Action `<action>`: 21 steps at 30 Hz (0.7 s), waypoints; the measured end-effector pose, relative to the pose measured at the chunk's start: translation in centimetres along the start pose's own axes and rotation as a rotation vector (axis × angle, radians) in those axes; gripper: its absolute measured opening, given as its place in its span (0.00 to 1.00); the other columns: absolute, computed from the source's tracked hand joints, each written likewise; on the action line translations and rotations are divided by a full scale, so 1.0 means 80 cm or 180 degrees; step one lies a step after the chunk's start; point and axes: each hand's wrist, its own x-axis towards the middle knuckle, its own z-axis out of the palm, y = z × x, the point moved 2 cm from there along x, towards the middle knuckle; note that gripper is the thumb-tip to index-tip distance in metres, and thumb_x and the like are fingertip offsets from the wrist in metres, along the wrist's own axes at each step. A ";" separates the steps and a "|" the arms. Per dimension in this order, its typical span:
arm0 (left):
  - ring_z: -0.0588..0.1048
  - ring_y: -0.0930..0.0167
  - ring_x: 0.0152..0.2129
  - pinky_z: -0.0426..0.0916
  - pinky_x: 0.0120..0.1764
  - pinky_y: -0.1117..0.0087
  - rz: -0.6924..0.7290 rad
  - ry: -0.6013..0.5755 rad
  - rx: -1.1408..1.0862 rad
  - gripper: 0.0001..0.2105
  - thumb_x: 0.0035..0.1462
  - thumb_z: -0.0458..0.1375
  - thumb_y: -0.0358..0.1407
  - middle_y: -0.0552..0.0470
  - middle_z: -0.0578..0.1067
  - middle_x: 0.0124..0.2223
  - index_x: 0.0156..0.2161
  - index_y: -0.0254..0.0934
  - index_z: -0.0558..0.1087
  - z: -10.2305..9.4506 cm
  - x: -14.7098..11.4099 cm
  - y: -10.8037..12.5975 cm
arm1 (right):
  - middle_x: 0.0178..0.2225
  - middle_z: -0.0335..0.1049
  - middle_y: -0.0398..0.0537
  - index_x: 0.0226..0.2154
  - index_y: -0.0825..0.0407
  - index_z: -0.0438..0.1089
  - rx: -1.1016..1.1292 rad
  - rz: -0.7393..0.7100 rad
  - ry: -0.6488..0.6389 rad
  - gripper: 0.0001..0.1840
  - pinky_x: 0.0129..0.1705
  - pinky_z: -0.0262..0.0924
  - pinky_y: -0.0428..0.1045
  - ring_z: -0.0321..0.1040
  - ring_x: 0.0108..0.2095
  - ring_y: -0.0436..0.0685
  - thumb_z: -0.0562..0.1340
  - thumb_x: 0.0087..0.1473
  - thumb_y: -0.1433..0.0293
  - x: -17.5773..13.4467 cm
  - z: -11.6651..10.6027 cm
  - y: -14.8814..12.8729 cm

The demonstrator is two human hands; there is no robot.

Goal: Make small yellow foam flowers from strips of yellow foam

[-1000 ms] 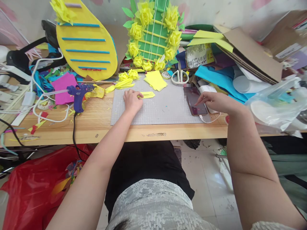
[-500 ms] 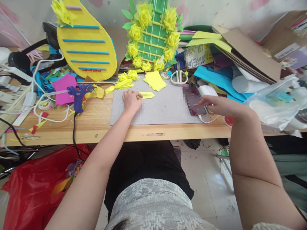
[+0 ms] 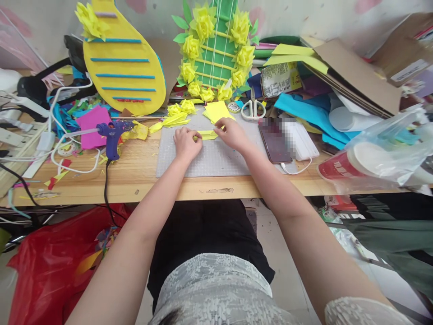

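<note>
A folded strip of yellow paper (image 3: 207,135) lies on the grey cutting mat (image 3: 216,162). At its left end my left hand (image 3: 187,142) is closed, thumb and fingers pinching the paper. My right hand (image 3: 231,133) is at the strip's right end, its thumb and fingertips closed on the edge there. Just behind that hand is a small stack of yellow paper sheets (image 3: 216,110). Several twisted yellow paper pieces (image 3: 176,118) rest at the back left of the mat.
White-handled scissors (image 3: 253,109) lie behind a phone (image 3: 275,142) and a white power bank (image 3: 304,142). A purple glue gun (image 3: 112,140) is at left. Behind stand a yellow lute-shaped cutout (image 3: 125,76) and a green one with yellow paper flowers (image 3: 213,58). A red cup (image 3: 341,162) sits right.
My right hand has left the phone and moved left to the right end of the yellow strip. My left hand stays almost in place on the paper.
</note>
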 end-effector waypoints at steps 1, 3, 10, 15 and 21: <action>0.67 0.58 0.49 0.59 0.53 0.58 0.0013 0.0014 -0.0005 0.07 0.52 0.57 0.32 0.46 0.73 0.42 0.32 0.41 0.78 0.000 0.000 0.001 | 0.42 0.71 0.54 0.41 0.54 0.70 -0.0110 -0.0016 0.0039 0.12 0.48 0.58 0.55 0.64 0.44 0.59 0.57 0.54 0.70 0.004 0.008 -0.003; 0.67 0.58 0.49 0.59 0.53 0.58 0.0031 0.0054 -0.0044 0.06 0.53 0.57 0.32 0.46 0.73 0.41 0.32 0.40 0.78 -0.001 0.000 0.001 | 0.43 0.71 0.55 0.43 0.55 0.70 -0.0259 -0.0030 0.0037 0.13 0.50 0.57 0.56 0.62 0.47 0.62 0.58 0.53 0.70 0.010 0.020 -0.006; 0.66 0.60 0.50 0.59 0.54 0.60 -0.0035 0.0210 -0.0337 0.11 0.51 0.59 0.31 0.45 0.73 0.46 0.42 0.39 0.75 -0.007 0.012 -0.006 | 0.39 0.70 0.54 0.37 0.52 0.71 -0.0254 -0.0187 0.0036 0.11 0.49 0.57 0.58 0.60 0.44 0.62 0.58 0.50 0.75 0.014 0.040 0.007; 0.67 0.58 0.51 0.58 0.54 0.56 0.0061 -0.0111 -0.0359 0.11 0.50 0.61 0.31 0.47 0.75 0.47 0.41 0.41 0.76 -0.007 0.016 -0.012 | 0.38 0.69 0.53 0.34 0.52 0.70 -0.0189 -0.0482 0.0124 0.10 0.49 0.57 0.58 0.60 0.43 0.62 0.56 0.49 0.77 0.009 0.045 0.010; 0.70 0.60 0.46 0.60 0.52 0.57 0.0255 -0.0193 -0.0291 0.05 0.50 0.59 0.29 0.48 0.77 0.41 0.32 0.40 0.76 -0.006 0.015 -0.015 | 0.39 0.68 0.54 0.33 0.52 0.69 -0.0266 -0.0775 -0.0025 0.12 0.48 0.56 0.56 0.59 0.43 0.62 0.54 0.48 0.79 0.001 0.038 0.006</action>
